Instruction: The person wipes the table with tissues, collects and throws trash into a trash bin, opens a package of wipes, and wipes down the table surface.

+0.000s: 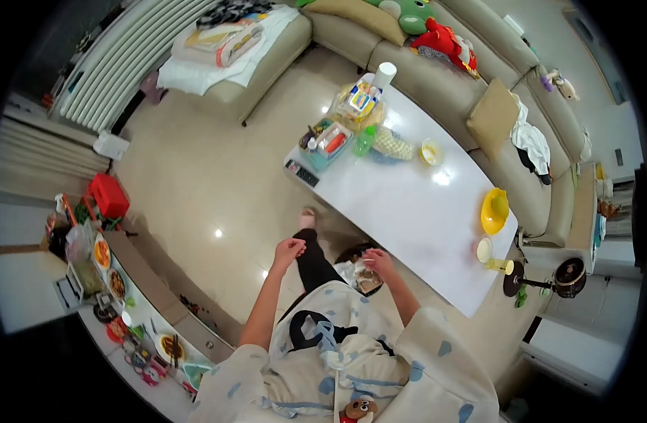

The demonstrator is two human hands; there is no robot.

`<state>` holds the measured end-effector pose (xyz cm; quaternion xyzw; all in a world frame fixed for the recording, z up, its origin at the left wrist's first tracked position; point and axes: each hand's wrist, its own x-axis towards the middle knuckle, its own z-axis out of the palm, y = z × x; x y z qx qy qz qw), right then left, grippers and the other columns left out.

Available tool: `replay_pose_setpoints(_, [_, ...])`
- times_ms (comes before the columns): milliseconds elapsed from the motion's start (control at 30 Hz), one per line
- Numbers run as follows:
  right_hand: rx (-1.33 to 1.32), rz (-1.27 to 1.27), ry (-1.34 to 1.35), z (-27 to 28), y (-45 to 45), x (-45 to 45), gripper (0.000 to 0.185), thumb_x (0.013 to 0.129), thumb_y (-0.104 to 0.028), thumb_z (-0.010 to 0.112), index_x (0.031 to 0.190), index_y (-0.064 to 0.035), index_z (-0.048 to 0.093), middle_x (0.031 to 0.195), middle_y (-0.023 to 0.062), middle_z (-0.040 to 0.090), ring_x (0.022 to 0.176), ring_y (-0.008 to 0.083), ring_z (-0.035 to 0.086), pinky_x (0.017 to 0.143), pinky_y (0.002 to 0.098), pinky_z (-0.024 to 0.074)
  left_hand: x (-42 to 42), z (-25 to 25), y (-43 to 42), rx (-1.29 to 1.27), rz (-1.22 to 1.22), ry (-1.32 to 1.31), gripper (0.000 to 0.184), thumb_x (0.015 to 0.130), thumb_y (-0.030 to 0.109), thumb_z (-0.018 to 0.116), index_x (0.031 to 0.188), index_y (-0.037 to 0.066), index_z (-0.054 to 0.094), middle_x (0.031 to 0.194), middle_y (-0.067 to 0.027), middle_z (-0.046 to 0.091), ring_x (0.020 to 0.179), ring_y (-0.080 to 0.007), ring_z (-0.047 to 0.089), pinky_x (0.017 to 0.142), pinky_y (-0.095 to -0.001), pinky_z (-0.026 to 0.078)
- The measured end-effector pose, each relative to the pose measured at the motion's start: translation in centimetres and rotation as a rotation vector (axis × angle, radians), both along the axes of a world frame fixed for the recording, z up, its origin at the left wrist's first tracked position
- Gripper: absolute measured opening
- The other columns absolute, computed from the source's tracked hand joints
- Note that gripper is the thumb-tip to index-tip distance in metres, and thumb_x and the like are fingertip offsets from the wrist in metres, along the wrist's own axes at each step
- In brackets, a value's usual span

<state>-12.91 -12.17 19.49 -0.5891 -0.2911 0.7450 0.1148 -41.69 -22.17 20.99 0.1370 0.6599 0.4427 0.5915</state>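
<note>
My left hand (pixel 290 251) is held above my left leg, its fingers curled in, and I see nothing in it. My right hand (pixel 378 261) hangs near the table edge with its fingers loosely apart and nothing visible in them. Beneath it on the floor stands a waste bin (pixel 369 282) lined with a white bag, partly covered by the hand. The white table (pixel 408 218) extends from my right hand up to the sofa. Neither hand touches the table.
On the table are a green-capped bottle (pixel 364 141), a yellow bowl (pixel 490 220), a remote (pixel 301 173) and bread packages (pixel 358 101). A fan (pixel 569 278) stands at the right. Food dishes (pixel 171 347) line the cabinet at the left. A red box (pixel 108 195) sits beyond it.
</note>
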Motion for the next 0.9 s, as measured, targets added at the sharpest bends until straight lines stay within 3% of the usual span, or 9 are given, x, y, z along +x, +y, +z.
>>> replay_pose_setpoints(167, [0.221, -0.18, -0.072, -1.2, 10.8, -2.9, 0.024, 0.084, -0.023, 0.054, 0.101, -0.0056, 0.053, 0.087, 0.0075, 0.062, 0.067, 0.0129, 0.058, 0.058, 0.0234, 0.0454, -4.0, -0.2, 8.1, 0.088, -0.234, 0.111, 0.018, 0.085, 0.014, 0.05, 0.089, 0.001, 0.061, 0.074, -0.0036, 0.06, 0.065, -0.0092, 0.056, 0.06, -0.0212, 0.046])
replay_pose_setpoints(400, [0.836, -0.275, -0.321, -4.4, 32.4, -13.5, 0.019, 0.08, -0.016, 0.055, 0.09, -0.0002, 0.057, 0.076, 0.006, 0.061, 0.061, 0.0114, 0.057, 0.051, 0.0225, 0.0458, -8.3, 2.1, 19.7, -0.054, -0.246, 0.019, 0.02, 0.087, 0.013, 0.044, 0.089, 0.001, 0.06, 0.07, -0.0022, 0.056, 0.064, -0.0093, 0.055, 0.062, -0.0216, 0.046])
replay_pose_setpoints(467, [0.835, -0.183, -0.442, -7.4, 37.2, -16.0, 0.026, 0.076, -0.019, 0.059, 0.089, 0.0022, 0.056, 0.082, 0.0177, 0.061, 0.073, 0.0261, 0.061, 0.065, 0.0331, 0.0487, -10.3, 1.8, 21.4, -0.046, -0.221, 0.015, 0.019, 0.087, 0.013, 0.044, 0.089, 0.001, 0.059, 0.069, -0.0022, 0.055, 0.064, -0.0095, 0.054, 0.062, -0.0219, 0.046])
replay_pose_setpoints(500, [0.815, -0.168, -0.445, -7.9, 38.8, -17.3, 0.026, 0.076, -0.019, 0.059, 0.089, 0.0022, 0.056, 0.082, 0.0177, 0.061, 0.073, 0.0261, 0.061, 0.065, 0.0331, 0.0487, -11.2, 1.8, 21.9, -0.024, -0.194, 0.017, 0.019, 0.088, 0.013, 0.044, 0.089, 0.001, 0.058, 0.068, -0.0022, 0.054, 0.063, -0.0097, 0.054, 0.062, -0.0222, 0.046])
replay_pose_setpoints(567, [0.686, 0.126, -0.828, -8.7, 41.0, -19.7, 0.032, 0.077, -0.027, 0.059, 0.09, 0.0019, 0.054, 0.083, 0.0182, 0.061, 0.069, 0.0278, 0.062, 0.062, 0.0349, 0.0501, -12.8, 1.9, 22.7, -0.074, -0.122, 0.001, 0.019, 0.088, 0.014, 0.042, 0.087, 0.001, 0.055, 0.067, -0.0031, 0.053, 0.063, -0.0104, 0.054, 0.061, -0.0233, 0.047])
replay_pose_setpoints(667, [0.674, 0.134, -0.951, -12.3, 42.6, -21.5, 0.039, 0.076, -0.033, 0.059, 0.09, 0.0022, 0.053, 0.082, 0.0227, 0.06, 0.072, 0.034, 0.061, 0.065, 0.0392, 0.0489, -15.4, 0.9, 23.1, -0.187, -0.002, 0.029, 0.02, 0.087, 0.018, 0.04, 0.078, 0.003, 0.05, 0.064, -0.0046, 0.048, 0.06, -0.013, 0.052, 0.064, -0.0299, 0.051])
replay_pose_setpoints(800, [0.587, 0.058, -0.94, -15.9, 42.9, -21.4, 0.035, 0.078, -0.032, 0.056, 0.086, 0.002, 0.053, 0.077, 0.0186, 0.061, 0.066, 0.0281, 0.062, 0.06, 0.0356, 0.0485, -17.3, 0.3, 23.0, -0.264, -0.05, 0.052, 0.026, 0.087, 0.02, 0.034, 0.071, 0.004, 0.047, 0.061, -0.0046, 0.046, 0.057, -0.0134, 0.051, 0.064, -0.0305, 0.051])
replay_pose_setpoints(867, [0.404, 0.079, -0.511, -13.8, 43.0, -20.9, 0.03, 0.081, -0.028, 0.053, 0.085, 0.0023, 0.055, 0.07, 0.0123, 0.059, 0.059, 0.0189, 0.058, 0.054, 0.0299, 0.0457, -17.5, 0.2, 23.6, -0.265, -0.124, 0.035, 0.027, 0.088, 0.021, 0.034, 0.071, 0.004, 0.047, 0.061, -0.0044, 0.046, 0.057, -0.013, 0.05, 0.064, -0.0302, 0.051])
replay_pose_setpoints(900, [0.401, 0.06, -0.517, -13.5, 42.9, -20.7, 0.03, 0.081, -0.028, 0.053, 0.085, 0.0023, 0.055, 0.07, 0.0123, 0.059, 0.059, 0.0189, 0.058, 0.054, 0.0299, 0.0457, -17.4, 0.5, 24.6, -0.247, -0.186, 0.018, 0.028, 0.088, 0.022, 0.034, 0.071, 0.004, 0.047, 0.061, -0.0042, 0.046, 0.056, -0.0125, 0.05, 0.063, -0.0299, 0.051])
